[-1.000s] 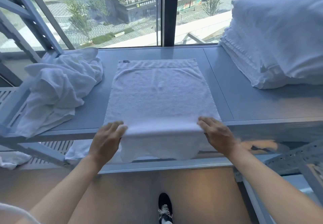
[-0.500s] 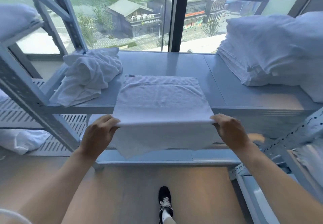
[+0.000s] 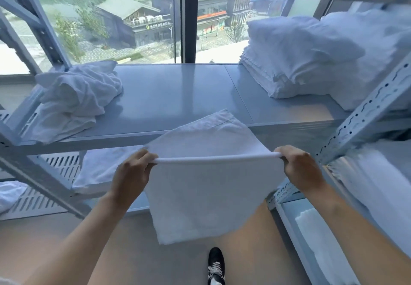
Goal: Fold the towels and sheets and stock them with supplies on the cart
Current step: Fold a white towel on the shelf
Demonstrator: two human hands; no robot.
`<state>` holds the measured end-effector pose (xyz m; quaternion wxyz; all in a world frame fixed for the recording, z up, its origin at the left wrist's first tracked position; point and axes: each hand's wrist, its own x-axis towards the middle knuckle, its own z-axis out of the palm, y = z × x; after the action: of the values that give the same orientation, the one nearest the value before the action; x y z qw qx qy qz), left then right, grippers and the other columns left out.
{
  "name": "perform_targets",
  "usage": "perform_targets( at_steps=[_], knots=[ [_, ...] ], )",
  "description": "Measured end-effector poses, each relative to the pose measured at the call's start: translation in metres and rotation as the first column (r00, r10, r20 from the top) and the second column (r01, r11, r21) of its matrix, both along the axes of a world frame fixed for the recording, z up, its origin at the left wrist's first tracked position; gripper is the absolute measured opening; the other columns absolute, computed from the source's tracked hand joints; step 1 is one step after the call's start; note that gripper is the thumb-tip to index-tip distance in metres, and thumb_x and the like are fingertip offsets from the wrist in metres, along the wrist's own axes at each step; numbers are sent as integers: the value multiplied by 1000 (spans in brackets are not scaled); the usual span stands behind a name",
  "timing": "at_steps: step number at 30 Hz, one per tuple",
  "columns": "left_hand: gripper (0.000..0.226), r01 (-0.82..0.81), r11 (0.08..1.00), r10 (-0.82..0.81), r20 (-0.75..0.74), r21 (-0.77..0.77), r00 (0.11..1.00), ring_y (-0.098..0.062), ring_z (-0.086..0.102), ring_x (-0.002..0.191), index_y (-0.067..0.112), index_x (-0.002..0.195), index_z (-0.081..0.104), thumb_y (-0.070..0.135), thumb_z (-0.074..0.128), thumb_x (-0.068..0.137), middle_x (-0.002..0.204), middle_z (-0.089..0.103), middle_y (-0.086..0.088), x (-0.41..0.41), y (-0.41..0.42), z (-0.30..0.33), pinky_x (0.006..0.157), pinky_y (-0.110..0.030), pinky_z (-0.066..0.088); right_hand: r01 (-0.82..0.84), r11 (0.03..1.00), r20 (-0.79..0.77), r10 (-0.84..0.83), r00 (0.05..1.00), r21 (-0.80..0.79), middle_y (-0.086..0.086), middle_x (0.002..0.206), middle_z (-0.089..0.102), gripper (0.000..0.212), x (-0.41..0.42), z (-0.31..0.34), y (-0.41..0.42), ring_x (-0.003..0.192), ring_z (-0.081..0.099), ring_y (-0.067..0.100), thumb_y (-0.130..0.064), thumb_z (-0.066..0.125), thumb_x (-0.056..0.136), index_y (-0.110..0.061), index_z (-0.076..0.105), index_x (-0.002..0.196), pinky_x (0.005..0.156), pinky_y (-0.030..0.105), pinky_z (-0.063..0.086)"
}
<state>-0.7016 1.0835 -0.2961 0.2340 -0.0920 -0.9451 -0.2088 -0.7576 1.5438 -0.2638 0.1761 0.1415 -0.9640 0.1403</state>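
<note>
White terry towel (image 3: pixel 209 187): folded over, held taut in the air just in front of the grey metal shelf (image 3: pixel 173 98), one flap hanging toward the floor, the far flap reaching the shelf's front edge. Left hand (image 3: pixel 131 173): fingers pinched shut on the fold's left end. Right hand (image 3: pixel 300 167): pinched shut on its right end. Crumpled white linen (image 3: pixel 75 98): left on shelf. Stacked folded towels (image 3: pixel 311 58): right on shelf. Black shoe (image 3: pixel 216 264): on floor below.
</note>
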Motion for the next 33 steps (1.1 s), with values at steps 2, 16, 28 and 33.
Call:
perform_targets(
  at_steps=[2,16,28,33],
  knots=[
    [9,31,1000,-31,1,6,1000,-35,67,78,9,98,74,4,74,90,91,68,-4,-15,13,-5,58,-41,56,33,999,9,-33,999,-2,10,87,73,25,-3,-3,15,76,70,36,10,67,84,-10,74,98,61,40,57],
    [6,-59,998,59,52,-5,997,-36,63,73,8,97,73,5,74,92,85,64,-3,-124,36,-3,61,-42,54,-80,995,52,83,995,-53,10,84,75,8,-150,-24,45,72,70,36,-2,75,89,-7,76,95,64,33,50],
    [48,-250,965,257,93,-81,962,-37,64,80,8,103,71,-24,55,71,94,65,-8,-177,-22,-1,65,-40,53,-200,980,94,199,975,5,13,86,67,22,-283,-37,-28,76,64,41,10,60,85,-7,69,94,62,41,50],
    [58,-258,963,266,136,-71,954,-38,63,88,7,105,71,-26,51,60,96,65,-11,-221,-39,-10,70,-43,54,-139,986,161,123,979,88,10,80,60,23,-324,-46,-52,74,58,38,11,55,79,-10,62,86,60,36,42]
  ],
)
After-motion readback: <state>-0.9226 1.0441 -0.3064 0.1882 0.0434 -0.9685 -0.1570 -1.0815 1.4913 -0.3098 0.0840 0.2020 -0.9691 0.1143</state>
